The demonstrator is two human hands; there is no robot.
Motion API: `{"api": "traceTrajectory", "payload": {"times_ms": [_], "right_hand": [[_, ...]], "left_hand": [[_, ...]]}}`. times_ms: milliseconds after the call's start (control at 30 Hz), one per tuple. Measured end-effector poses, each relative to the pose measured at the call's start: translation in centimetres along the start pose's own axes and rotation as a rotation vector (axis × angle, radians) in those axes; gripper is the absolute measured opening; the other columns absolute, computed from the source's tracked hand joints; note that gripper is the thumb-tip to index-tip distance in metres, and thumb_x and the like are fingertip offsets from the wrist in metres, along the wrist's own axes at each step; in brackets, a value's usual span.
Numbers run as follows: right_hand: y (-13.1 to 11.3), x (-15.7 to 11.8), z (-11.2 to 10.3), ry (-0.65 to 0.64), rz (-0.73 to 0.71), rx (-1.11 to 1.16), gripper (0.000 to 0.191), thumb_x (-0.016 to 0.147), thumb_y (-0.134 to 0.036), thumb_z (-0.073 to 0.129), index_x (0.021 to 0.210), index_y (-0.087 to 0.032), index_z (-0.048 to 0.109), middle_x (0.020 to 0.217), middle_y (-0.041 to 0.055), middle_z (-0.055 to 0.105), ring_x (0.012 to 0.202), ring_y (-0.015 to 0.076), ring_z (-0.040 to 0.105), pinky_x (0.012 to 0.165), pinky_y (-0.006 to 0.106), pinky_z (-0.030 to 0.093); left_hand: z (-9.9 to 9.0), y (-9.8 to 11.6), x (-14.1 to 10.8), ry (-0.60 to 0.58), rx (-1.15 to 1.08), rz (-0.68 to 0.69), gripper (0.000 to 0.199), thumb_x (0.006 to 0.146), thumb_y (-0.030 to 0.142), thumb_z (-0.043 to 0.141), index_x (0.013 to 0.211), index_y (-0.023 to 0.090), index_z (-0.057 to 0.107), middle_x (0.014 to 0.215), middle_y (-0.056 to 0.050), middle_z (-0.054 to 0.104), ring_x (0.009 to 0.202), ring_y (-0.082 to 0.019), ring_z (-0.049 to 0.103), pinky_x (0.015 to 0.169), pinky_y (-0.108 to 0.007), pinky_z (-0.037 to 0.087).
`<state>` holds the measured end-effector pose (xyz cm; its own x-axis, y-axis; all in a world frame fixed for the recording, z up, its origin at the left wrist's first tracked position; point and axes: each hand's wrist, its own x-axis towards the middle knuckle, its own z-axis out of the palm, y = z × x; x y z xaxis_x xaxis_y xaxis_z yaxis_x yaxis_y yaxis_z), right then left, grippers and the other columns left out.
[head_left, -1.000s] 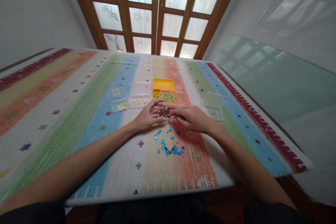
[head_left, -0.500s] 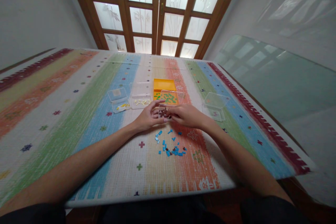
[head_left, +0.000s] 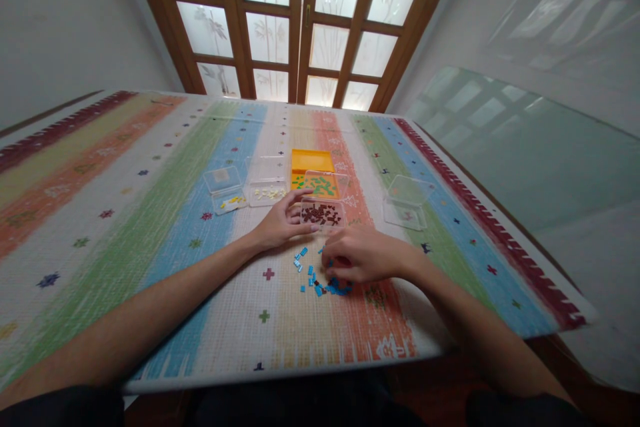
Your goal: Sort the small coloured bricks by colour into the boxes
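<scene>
My left hand (head_left: 286,220) grips the left side of a clear plastic box (head_left: 345,221), thumb along the front and fingers behind. Many small dark brown toy bricks (head_left: 324,215) lie in that box. Just in front of it, my right hand (head_left: 357,253) hangs over a loose pile of small blue toy bricks (head_left: 311,279), thumb and fingers curled together in a pinch. What is between those fingertips, if anything, is hidden. A few brown bricks lie mixed among the blue ones, and my right hand covers part of the pile.
Behind the brown bricks stands an open orange box (head_left: 313,160) with green bricks (head_left: 323,185). To the left are a clear box with cream bricks (head_left: 270,193) and one with yellow bricks (head_left: 233,202). An open clear box (head_left: 406,215) sits at right on the striped tablecloth (head_left: 235,330).
My right hand has moved from inside the box of brown bricks toward me, down over the blue pile. My left hand stays on the box.
</scene>
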<state>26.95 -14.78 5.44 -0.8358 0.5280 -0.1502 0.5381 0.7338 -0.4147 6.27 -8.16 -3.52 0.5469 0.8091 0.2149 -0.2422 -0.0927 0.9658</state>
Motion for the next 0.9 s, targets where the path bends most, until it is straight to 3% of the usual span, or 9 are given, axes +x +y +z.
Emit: {"api": "traceTrajectory", "payload": {"times_ms": [167, 367, 900], "right_hand": [[-0.3, 0.3, 0.7, -0.088, -0.034, 0.039, 0.018, 0.085, -0.009, 0.063, 0.091, -0.019, 0.077, 0.078, 0.0015, 0.075, 0.068, 0.0130, 0.060, 0.068, 0.026, 0.039], [0.3, 0.6, 2.1, -0.158, -0.072, -0.026, 0.021, 0.085, -0.008, 0.060, 0.070, -0.018, 0.069, 0.073, 0.0015, 0.071, 0.063, 0.0122, 0.053, 0.063, 0.026, 0.033], [-0.2, 0.2, 1.9, -0.171, -0.004, -0.021, 0.017, 0.091, -0.011, 0.057, 0.080, -0.016, 0.069, 0.078, 0.0041, 0.070, 0.067, 0.0144, 0.054, 0.066, 0.027, 0.036]], "left_hand": [[0.0, 0.1, -0.1, 0.015, 0.013, -0.003, 0.078, 0.068, 0.024, 0.090, 0.137, 0.021, 0.053, 0.130, -0.014, 0.066, 0.117, -0.030, 0.067, 0.106, -0.055, 0.052], [0.0, 0.0, -0.1, 0.023, 0.005, -0.016, 0.080, 0.068, 0.024, 0.091, 0.138, 0.020, 0.052, 0.129, -0.015, 0.067, 0.113, -0.030, 0.069, 0.103, -0.054, 0.054], [-0.2, -0.1, 0.0, 0.019, 0.011, -0.014, 0.076, 0.069, 0.023, 0.090, 0.136, 0.020, 0.052, 0.131, -0.015, 0.066, 0.117, -0.031, 0.067, 0.104, -0.054, 0.053]]}}
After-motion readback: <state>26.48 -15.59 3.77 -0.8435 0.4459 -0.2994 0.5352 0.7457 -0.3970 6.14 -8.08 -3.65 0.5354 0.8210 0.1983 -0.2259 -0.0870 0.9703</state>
